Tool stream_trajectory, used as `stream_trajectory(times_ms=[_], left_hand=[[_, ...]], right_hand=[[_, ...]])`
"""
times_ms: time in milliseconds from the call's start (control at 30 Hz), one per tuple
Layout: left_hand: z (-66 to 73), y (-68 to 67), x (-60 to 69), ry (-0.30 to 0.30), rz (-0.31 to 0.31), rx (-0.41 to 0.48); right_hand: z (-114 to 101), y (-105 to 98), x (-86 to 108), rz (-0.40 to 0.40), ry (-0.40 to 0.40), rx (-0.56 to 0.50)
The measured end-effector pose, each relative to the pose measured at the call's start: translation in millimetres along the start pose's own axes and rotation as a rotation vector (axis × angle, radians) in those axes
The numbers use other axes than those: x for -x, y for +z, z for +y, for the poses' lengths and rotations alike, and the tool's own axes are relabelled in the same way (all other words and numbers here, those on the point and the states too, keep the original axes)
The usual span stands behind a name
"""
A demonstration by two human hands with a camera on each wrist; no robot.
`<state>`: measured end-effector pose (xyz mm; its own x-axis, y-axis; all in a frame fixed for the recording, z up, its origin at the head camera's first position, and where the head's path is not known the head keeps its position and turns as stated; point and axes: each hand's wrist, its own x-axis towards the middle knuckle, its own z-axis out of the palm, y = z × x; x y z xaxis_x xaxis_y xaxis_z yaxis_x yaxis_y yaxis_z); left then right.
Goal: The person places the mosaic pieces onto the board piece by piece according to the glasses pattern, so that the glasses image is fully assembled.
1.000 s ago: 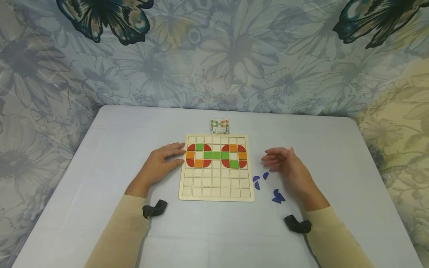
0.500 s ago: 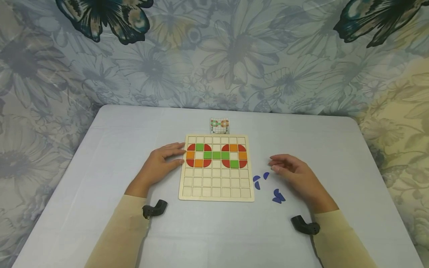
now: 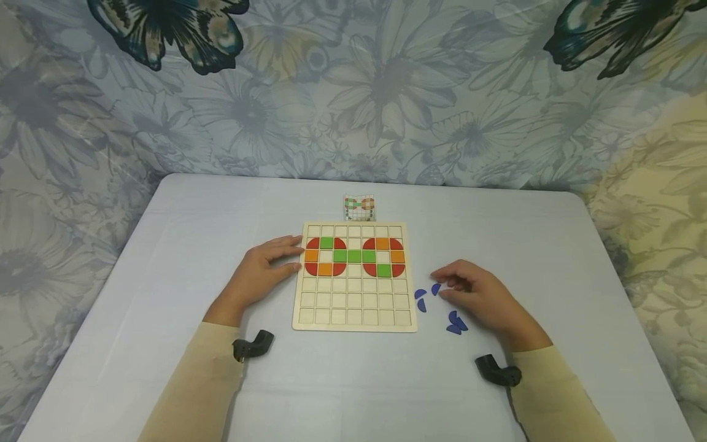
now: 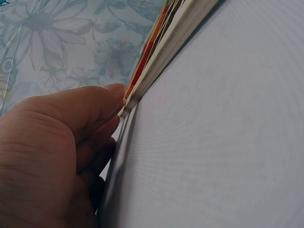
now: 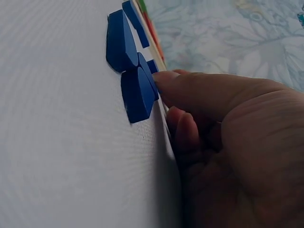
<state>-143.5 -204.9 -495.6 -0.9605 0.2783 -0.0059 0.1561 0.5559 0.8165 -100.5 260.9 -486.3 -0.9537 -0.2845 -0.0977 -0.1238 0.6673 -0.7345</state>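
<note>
A pale wooden grid board lies on the table, with red quarter-round, green and orange square tiles set in its upper rows. My left hand rests beside it, fingertips and thumb touching the left edge. In the left wrist view the thumb meets the board's side. To the right of the board, my right hand reaches over a blue half-round piece, thumb and forefinger spread on either side of it. Two more blue pieces lie between that piece and the board.
A small pattern card stands or lies just behind the board. Nearer the front, right of the board, several blue pieces form a cluster. A white cloth covers the table, and a floral curtain hangs behind.
My right hand drew back to the right, then came left and down to the nearest blue piece, its thumb and forefinger closing in. My left hand stayed at the board's edge.
</note>
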Motion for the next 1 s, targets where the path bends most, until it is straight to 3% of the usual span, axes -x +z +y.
stream_trajectory(times_ms=[400,1000], left_hand=[[-2.2,-0.3,-0.1,-0.002,0.001,0.003],[-4.5,1.7,-1.4,-0.004,0.013,-0.002]], right_hand=[[-5,3,-2.6,0.004,-0.056,0.087],[-12,4,0.6,0.026,-0.015,0.071]])
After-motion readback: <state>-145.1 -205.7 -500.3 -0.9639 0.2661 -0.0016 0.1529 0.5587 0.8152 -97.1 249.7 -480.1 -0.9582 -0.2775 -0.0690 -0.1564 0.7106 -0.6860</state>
